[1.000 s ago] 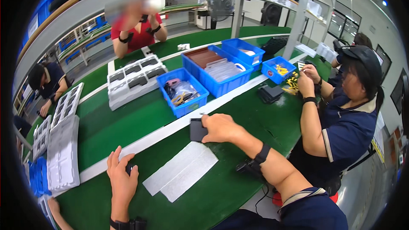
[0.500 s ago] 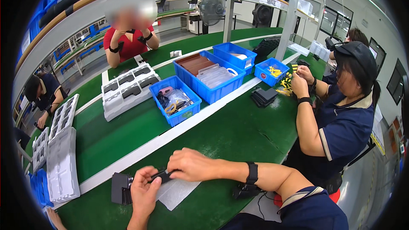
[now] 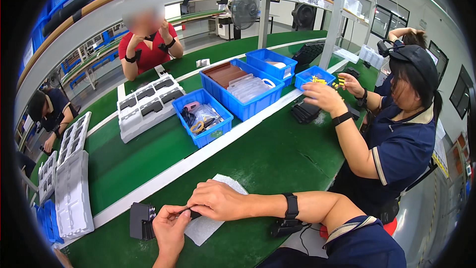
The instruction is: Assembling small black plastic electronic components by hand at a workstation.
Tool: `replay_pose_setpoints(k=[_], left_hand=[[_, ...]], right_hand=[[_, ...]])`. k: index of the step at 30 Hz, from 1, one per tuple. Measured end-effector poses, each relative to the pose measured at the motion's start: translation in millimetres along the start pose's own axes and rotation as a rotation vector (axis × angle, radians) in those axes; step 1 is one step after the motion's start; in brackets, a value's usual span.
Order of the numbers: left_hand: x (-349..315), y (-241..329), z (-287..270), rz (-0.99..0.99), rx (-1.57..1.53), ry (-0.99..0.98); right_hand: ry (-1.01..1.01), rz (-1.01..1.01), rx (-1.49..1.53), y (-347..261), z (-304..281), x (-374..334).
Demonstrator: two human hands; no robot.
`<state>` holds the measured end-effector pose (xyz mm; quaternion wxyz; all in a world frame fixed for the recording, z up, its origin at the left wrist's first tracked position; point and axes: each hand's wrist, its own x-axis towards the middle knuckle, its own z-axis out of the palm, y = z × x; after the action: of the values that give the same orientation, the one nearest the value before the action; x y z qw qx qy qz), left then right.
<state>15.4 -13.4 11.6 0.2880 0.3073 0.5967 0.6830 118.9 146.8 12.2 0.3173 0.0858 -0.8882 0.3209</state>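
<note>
Between my two hands, just above the green table, is a small flat black piece (image 3: 196,214), mostly covered by my fingers. My left hand (image 3: 170,227) pinches its left end between thumb and fingers. My right hand (image 3: 216,200) comes in from the right, its fingers bent down over the other end. Beneath them a white sheet (image 3: 204,230) lies on the table, partly covered by the right hand. Just left of my left hand sits a stack of flat black pieces (image 3: 141,221).
Ahead stand blue bins, one with tools and bags (image 3: 227,128), a larger one with brown and clear pieces (image 3: 244,110). White moulded trays (image 3: 130,128) lie across the belt. At right a co-worker (image 3: 396,134) handles yellow pieces beside black stacked pieces (image 3: 303,114).
My right hand has turned down over the black piece, and both hands are closer together. More of the white sheet shows beyond them. The co-worker's nearer hand has moved left toward the small bin.
</note>
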Motion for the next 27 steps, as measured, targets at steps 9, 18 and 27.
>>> replay_pose_setpoints(k=[9,18,27], left_hand=[[-0.1,0.8,-0.3,-0.008,0.007,-0.001],[-1.1,0.7,0.5,-0.017,-0.014,0.009],[-2.5,2.1,1.8,-0.031,-0.027,0.043]], right_hand=[[0.001,-0.037,-0.098,-2.0,-0.9,0.3],[0.171,-0.126,-0.072,1.3,-0.4,1.3],[0.189,-0.077,-0.069,-1.0,-0.5,3.5]])
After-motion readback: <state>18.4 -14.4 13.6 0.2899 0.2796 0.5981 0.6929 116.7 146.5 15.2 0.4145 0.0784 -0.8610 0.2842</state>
